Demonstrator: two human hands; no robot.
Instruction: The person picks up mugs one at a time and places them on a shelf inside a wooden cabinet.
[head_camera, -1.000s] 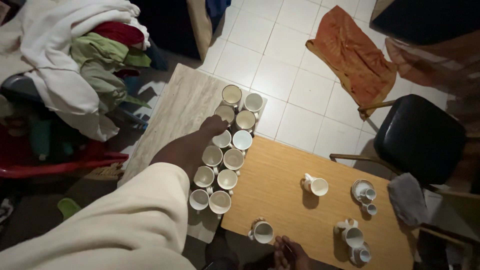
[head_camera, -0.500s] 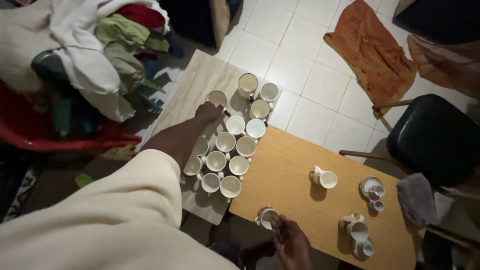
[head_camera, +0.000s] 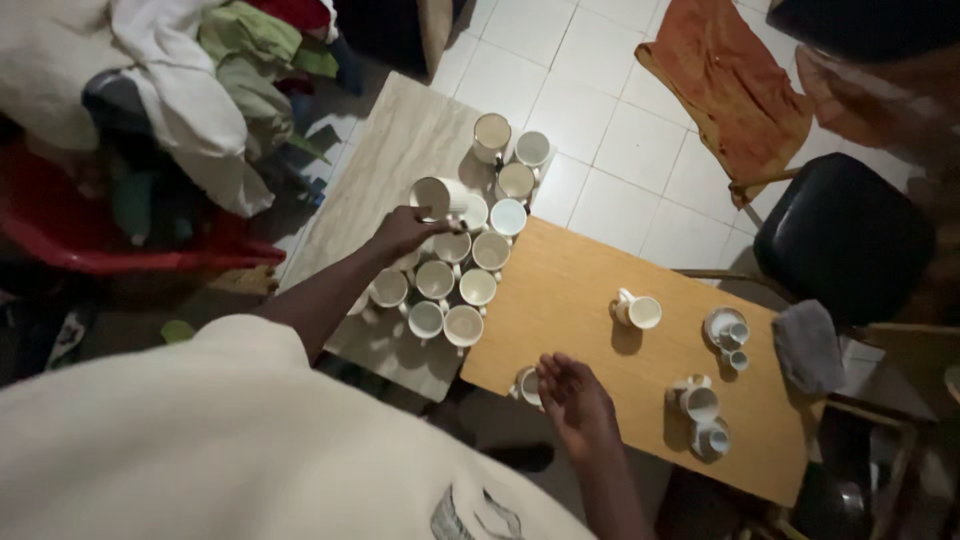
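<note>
Dimly, left hand lifting mug, another mug half-hidden behind right hand

A loose cream-white garment is worn, its wide short sleeve ending above the elbow nearest the pale marble-topped table. A dark line drawing is printed on the cloth at the chest. Both forearms and both hands are left bare; no rings or watch can be made out.
</note>
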